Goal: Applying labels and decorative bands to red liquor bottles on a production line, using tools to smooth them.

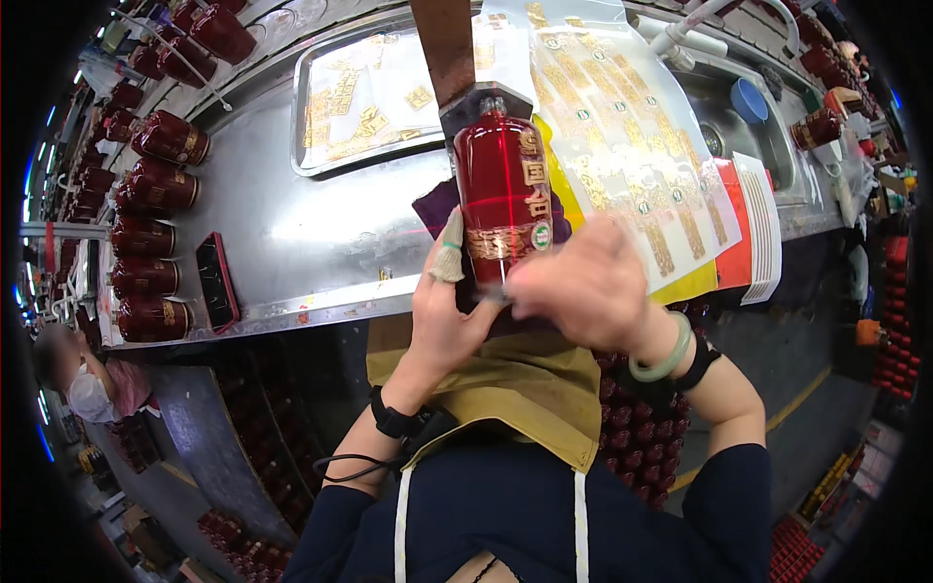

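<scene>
A dark red glass bottle [491,185] with gold lettering and a gold band lies tilted in front of me, its neck pointing away. My left hand [447,321] grips its lower left side, one finger stretched along the glass and the thumb at the base. A pale finger cot [447,262] with a green band covers one fingertip. My right hand [588,287] is at the bottle's lower right, smeared by motion, so its fingers and anything in them are unclear. Thin red light lines cross the bottle. Under it lies a dark purple cloth [435,206].
At left stand several red bottles [146,277] beside a red-edged phone [216,282]. A metal tray [303,155] holds gold stickers. Gold decal sheets [622,146] lie right of the bottle. A sink [714,141] with a blue bowl [748,100] is farther right. A person [97,384] sits far left.
</scene>
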Demonstrator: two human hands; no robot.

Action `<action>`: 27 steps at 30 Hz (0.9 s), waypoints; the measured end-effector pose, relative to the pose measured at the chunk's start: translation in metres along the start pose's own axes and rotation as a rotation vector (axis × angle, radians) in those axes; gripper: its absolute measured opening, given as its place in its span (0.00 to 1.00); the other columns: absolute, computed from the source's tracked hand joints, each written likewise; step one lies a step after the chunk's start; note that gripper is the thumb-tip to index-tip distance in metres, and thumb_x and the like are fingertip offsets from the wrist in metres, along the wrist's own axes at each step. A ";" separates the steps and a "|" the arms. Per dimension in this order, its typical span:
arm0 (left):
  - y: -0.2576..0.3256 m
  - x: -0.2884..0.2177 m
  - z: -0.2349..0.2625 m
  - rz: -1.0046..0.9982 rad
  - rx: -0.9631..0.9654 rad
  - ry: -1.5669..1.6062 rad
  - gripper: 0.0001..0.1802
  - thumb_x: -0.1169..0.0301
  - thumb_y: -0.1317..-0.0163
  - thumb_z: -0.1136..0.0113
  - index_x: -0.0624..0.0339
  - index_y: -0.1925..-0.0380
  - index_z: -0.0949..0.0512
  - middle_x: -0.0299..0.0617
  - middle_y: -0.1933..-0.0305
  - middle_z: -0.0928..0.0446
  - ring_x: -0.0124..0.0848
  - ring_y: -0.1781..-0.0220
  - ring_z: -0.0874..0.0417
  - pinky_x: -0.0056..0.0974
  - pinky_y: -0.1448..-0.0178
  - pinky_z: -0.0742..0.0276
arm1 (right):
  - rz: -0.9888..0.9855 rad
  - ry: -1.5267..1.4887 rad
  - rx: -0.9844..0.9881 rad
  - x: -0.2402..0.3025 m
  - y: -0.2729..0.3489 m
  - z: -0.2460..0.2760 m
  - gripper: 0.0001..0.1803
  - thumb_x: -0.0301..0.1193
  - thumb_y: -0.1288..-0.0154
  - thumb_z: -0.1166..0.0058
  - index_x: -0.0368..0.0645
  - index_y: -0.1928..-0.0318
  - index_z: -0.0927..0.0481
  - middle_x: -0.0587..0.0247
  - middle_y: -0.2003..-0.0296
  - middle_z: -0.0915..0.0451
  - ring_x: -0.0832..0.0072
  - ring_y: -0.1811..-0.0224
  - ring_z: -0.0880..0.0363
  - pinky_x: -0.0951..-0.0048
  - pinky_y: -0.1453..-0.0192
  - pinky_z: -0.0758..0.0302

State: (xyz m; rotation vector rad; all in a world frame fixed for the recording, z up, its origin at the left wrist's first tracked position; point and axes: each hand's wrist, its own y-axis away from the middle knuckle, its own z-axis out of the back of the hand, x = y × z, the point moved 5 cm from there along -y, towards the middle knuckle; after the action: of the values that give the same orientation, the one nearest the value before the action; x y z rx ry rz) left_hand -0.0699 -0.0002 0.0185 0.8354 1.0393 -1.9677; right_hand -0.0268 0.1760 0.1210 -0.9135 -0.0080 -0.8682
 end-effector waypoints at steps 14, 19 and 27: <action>-0.016 -0.019 0.004 -0.104 -0.012 -0.061 0.52 0.73 0.50 0.17 0.71 0.25 0.34 0.59 0.25 0.28 0.51 0.27 0.22 0.47 0.26 0.26 | -0.083 0.309 -0.158 -0.086 -0.050 0.005 0.08 0.31 0.38 0.35 0.53 0.58 0.12 0.72 0.64 0.13 0.74 0.62 0.20 0.66 0.47 0.28; -0.013 -0.010 0.000 -0.125 0.027 -0.094 0.52 0.75 0.51 0.19 0.74 0.25 0.35 0.60 0.24 0.29 0.53 0.27 0.23 0.49 0.25 0.27 | 0.444 0.060 0.110 -0.019 0.006 -0.016 0.13 0.36 0.38 0.35 0.57 0.52 0.12 0.74 0.57 0.16 0.71 0.60 0.21 0.65 0.48 0.28; -0.012 -0.010 0.002 -0.072 0.060 0.007 0.52 0.77 0.51 0.20 0.72 0.25 0.35 0.66 0.23 0.33 0.58 0.24 0.27 0.51 0.22 0.30 | 0.111 0.391 -0.135 -0.098 -0.051 0.011 0.13 0.29 0.41 0.31 0.54 0.54 0.11 0.74 0.58 0.12 0.69 0.61 0.18 0.65 0.49 0.32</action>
State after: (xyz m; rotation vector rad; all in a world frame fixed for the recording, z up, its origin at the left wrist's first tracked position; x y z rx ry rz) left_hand -0.0754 0.0058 0.0327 0.8479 1.0322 -2.0669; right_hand -0.1223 0.2320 0.1282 -0.8476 0.4397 -0.9397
